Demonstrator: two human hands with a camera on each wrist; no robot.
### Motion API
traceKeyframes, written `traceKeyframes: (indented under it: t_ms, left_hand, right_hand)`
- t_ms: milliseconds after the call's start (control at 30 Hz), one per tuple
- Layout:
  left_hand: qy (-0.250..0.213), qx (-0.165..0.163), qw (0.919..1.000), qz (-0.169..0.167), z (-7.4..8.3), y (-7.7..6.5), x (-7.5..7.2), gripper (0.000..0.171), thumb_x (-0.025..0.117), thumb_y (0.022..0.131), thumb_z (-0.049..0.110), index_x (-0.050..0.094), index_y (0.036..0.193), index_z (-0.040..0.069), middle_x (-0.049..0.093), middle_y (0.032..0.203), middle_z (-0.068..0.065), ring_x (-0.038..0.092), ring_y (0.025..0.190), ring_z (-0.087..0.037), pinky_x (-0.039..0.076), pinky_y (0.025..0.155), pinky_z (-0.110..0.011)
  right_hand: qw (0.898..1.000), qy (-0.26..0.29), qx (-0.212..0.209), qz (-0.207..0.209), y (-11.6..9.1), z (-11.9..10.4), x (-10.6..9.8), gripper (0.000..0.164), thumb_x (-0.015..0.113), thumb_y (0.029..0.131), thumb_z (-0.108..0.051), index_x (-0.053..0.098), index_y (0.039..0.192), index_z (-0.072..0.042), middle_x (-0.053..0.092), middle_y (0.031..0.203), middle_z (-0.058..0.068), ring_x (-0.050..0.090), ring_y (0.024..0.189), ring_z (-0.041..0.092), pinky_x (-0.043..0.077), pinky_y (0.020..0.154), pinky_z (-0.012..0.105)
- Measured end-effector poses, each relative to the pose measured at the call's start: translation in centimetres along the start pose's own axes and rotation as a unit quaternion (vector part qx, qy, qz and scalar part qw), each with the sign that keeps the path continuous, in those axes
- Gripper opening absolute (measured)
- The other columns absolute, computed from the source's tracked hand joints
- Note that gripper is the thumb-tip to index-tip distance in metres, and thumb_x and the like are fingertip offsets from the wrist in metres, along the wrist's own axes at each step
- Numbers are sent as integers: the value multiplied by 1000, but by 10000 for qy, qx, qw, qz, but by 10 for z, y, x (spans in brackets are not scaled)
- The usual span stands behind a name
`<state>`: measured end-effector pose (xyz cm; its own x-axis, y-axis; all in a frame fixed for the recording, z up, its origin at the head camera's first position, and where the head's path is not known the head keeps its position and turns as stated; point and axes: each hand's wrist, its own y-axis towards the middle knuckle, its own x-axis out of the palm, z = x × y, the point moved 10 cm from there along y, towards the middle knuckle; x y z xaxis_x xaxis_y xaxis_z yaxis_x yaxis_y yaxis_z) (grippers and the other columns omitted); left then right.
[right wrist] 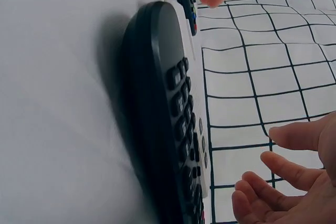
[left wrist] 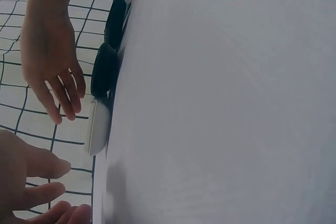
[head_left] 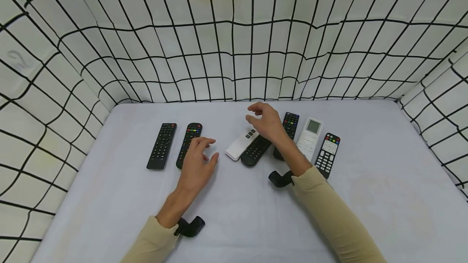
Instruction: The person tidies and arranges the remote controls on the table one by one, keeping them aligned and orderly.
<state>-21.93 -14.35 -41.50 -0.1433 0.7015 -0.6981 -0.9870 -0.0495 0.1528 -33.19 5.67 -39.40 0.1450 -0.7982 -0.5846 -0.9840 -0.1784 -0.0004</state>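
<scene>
My left hand hovers with its fingers apart over the lower part of a black remote control, holding nothing. Another black remote control lies farther left. The right hand, fingers loosely bent and without anything in them, is raised above a small white remote control and a black remote control lying side by side at a slant. In the right wrist view, this black remote is close up, with the right hand's fingers apart from it.
Right of the right hand lie a black remote control, a white remote with a screen and a black remote with white buttons, partly behind the forearm. A white sheet covers the table. Black netting over white walls encloses it.
</scene>
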Motion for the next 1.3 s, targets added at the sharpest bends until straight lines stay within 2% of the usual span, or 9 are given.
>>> traceKeyframes:
  t_ms: [333, 600, 867, 1300]
  left_hand:
    - [-42, -77, 9999, -81, 4, 8, 11, 49, 78, 91, 7, 62, 137, 3, 57, 136, -16, 61, 81, -19, 49, 75, -29]
    - [-124, -16, 9996, -272, 9, 8, 19, 52, 78, 93, 11, 59, 140, 3, 58, 133, -16, 59, 80, -17, 48, 72, -24]
    - [-96, 46, 9989, -452, 15, 8, 27, 58, 81, 90, 11, 57, 142, 4, 60, 129, -15, 59, 80, -17, 47, 70, -22]
    - [-75, 104, 9975, -689, 20, 8, 40, 65, 85, 87, 14, 56, 145, 6, 61, 127, -14, 58, 81, -16, 49, 72, -23]
  right_hand:
    - [9996, -146, 221, 92, 1, 16, -13, 38, 68, 101, -18, 63, 137, -6, 62, 141, 18, 58, 135, 34, 49, 110, 50]
    - [9991, -149, 363, -141, 2, 25, -14, 39, 69, 100, -15, 62, 137, -5, 63, 142, 16, 59, 134, 33, 49, 111, 48]
    - [9984, -295, 190, -453, 1, 24, -6, 37, 69, 98, -9, 63, 134, -1, 66, 136, 19, 64, 126, 34, 53, 106, 45]
    - [9953, -725, -20, -648, 2, 23, 2, 36, 72, 96, -7, 65, 131, -2, 71, 125, 18, 67, 117, 32, 55, 101, 43]
